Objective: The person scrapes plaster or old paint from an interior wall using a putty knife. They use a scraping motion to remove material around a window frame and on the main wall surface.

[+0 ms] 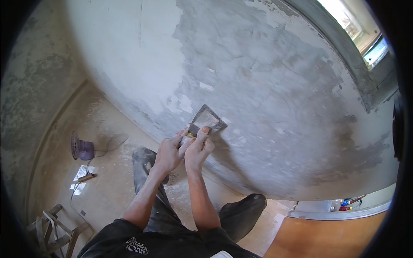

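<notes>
Both of my hands are closed on one wide scraper [209, 119] with a flat, triangular metal blade and a bit of yellow at its neck. My left hand [169, 154] wraps the handle, most of which the fingers hide. Close beside it, my right hand [198, 148] grips too, its thumb laid up toward the base of the blade. Pale dust coats the hands. The blade's wide edge lies at the grey-and-white plastered wall [258, 99], whose surface is patchy, with rough grey areas beside smoother white ones; whether the edge presses on it I cannot tell.
On the dusty floor [116, 172] at left stand a purple fan [82, 147] and a power strip [87, 177] with its cable. A wooden stool or ladder [53, 234] is at lower left. An orange-brown panel [322, 236] lies lower right; a window opening [357, 30] is upper right.
</notes>
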`<control>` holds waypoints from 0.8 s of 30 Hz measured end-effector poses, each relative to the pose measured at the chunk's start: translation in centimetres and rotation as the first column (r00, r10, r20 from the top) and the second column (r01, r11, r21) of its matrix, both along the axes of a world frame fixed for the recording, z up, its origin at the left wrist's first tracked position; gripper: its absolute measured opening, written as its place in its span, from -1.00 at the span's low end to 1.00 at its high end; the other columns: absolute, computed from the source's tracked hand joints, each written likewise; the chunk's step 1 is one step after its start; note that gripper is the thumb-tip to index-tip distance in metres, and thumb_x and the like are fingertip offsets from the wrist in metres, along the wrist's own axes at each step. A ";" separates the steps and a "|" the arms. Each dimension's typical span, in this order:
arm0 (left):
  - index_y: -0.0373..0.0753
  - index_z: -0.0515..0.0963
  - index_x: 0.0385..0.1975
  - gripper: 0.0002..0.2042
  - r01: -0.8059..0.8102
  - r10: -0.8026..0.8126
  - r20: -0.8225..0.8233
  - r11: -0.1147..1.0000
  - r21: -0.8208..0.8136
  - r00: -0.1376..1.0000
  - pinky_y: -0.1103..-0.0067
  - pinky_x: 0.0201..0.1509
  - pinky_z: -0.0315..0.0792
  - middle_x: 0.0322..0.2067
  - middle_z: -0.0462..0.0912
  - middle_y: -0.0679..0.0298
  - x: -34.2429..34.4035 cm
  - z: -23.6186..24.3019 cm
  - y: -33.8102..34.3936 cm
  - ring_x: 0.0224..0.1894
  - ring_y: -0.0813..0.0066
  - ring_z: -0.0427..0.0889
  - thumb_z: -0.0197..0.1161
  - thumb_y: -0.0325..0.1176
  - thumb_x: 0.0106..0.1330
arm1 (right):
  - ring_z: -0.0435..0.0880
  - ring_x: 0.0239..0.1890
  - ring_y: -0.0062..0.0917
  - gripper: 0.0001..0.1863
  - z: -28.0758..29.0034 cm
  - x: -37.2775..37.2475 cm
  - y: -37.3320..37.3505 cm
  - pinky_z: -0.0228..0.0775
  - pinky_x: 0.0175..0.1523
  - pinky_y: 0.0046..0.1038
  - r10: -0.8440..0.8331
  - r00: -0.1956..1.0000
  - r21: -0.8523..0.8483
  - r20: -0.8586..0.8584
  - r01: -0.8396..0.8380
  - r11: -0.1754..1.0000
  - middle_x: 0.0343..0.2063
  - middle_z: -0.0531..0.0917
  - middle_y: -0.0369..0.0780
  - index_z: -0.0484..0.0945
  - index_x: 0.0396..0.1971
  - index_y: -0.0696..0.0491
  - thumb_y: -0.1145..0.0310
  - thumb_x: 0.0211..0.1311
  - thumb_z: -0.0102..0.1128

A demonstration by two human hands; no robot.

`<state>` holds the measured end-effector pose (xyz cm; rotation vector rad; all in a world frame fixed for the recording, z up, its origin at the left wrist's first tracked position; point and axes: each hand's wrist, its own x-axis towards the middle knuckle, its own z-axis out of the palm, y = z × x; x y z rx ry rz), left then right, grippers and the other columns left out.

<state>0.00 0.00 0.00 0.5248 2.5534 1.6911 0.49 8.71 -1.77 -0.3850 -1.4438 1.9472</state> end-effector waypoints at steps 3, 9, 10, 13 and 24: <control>-0.41 0.56 -0.03 -0.59 -0.013 0.013 0.033 1.000 -0.004 0.999 0.43 0.03 0.47 0.03 0.49 -0.17 -0.1 0.3 -0.2 0.05 -0.02 0.55 0.24 -0.16 0.32 | 0.56 -0.59 -0.67 -0.45 1.5 0.1 -0.6 0.26 -0.52 -0.67 0.020 0.998 -0.036 -0.054 -0.022 0.999 -0.61 0.65 -0.20 0.59 -0.51 0.27 0.10 0.50 -0.08; -0.43 0.62 -0.45 -0.58 -0.060 0.056 -0.029 0.987 -0.151 0.998 0.32 -0.34 0.47 -0.51 0.60 -0.13 -0.8 1.0 -1.3 -0.41 -0.08 0.63 0.28 -0.07 0.27 | 0.61 -0.49 -0.46 -0.37 2.6 -0.2 -1.5 0.52 -0.29 -0.43 0.102 0.989 -0.084 -0.111 -0.112 0.990 -0.59 0.60 -0.16 0.49 -0.54 0.26 -0.05 0.48 -0.13; -0.41 0.61 -0.48 -0.56 -0.067 0.053 -0.092 0.985 -0.160 0.994 0.31 -0.40 0.44 -0.61 0.55 -0.08 -1.1 1.0 -1.4 -0.50 -0.06 0.59 0.29 -0.04 0.25 | 0.62 -0.47 -0.43 -0.36 2.8 -0.3 -1.8 0.53 -0.27 -0.40 0.101 0.983 -0.099 -0.152 -0.117 0.988 -0.58 0.59 -0.16 0.49 -0.51 0.27 -0.06 0.47 -0.13; -0.40 0.62 -0.37 -0.58 -0.066 0.034 -0.135 0.969 -0.240 0.990 0.32 -0.44 0.42 -0.66 0.51 -0.07 -1.7 2.8 -1.9 -0.56 -0.06 0.55 0.31 -0.05 0.23 | 0.62 -0.45 -0.40 -0.35 3.1 -1.0 -2.2 0.54 -0.25 -0.34 0.088 0.973 -0.135 -0.214 -0.119 0.984 -0.56 0.57 -0.15 0.48 -0.46 0.28 -0.09 0.46 -0.15; -0.29 0.65 -0.52 -0.55 -0.110 0.031 -0.226 0.933 -0.344 0.974 0.31 -0.47 0.39 -0.68 0.53 0.01 -2.4 6.3 -3.5 -0.56 0.00 0.56 0.36 0.08 0.13 | 0.63 -0.43 -0.30 -0.30 4.7 -2.0 -4.1 0.55 -0.15 -0.24 0.032 0.965 -0.423 -0.261 -0.144 0.895 -0.58 0.53 -0.14 0.44 -0.32 0.35 -0.15 0.44 -0.20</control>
